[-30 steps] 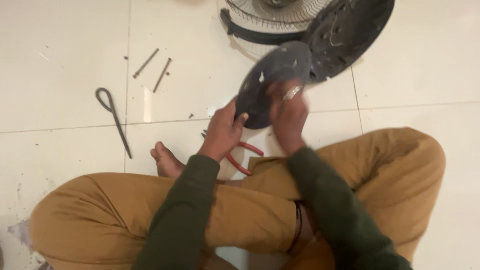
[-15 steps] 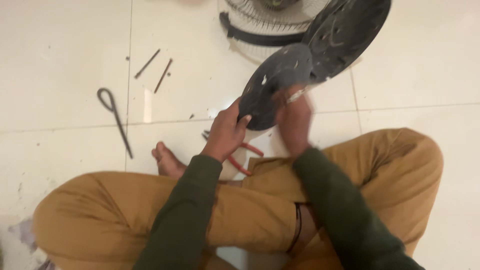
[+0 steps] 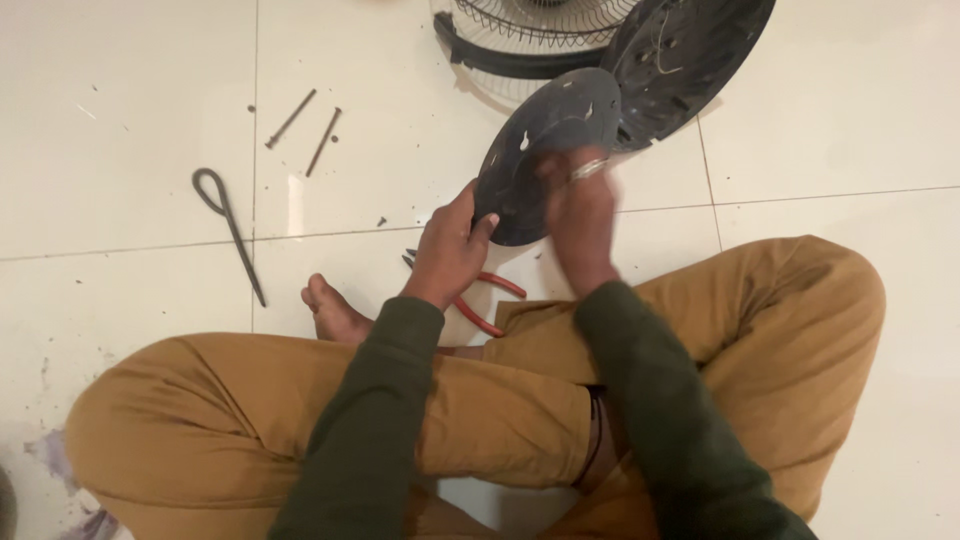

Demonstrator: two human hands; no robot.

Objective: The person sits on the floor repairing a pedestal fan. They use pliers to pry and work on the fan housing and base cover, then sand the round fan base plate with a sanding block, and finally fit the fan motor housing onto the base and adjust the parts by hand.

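Note:
I sit cross-legged on a white tiled floor and hold a dark round plastic fan cover (image 3: 545, 140) tilted up in front of me. My left hand (image 3: 452, 245) grips its lower left rim. My right hand (image 3: 580, 205), with a ring on one finger, is pressed against its lower right face, fingers blurred. Behind it lies a larger dark round fan back plate (image 3: 695, 50). Red-handled pliers (image 3: 480, 300) lie on the floor under my left hand.
A wire fan guard (image 3: 530, 30) with a dark rim lies at the top. Two long bolts (image 3: 305, 125) rest on the tile to the left. A bent metal rod with a loop end (image 3: 230, 225) lies further left. My bare foot (image 3: 335, 315) shows by my knee.
The round cover has stayed between my hands; my right hand has shifted slightly on its lower face. The view has drifted a little.

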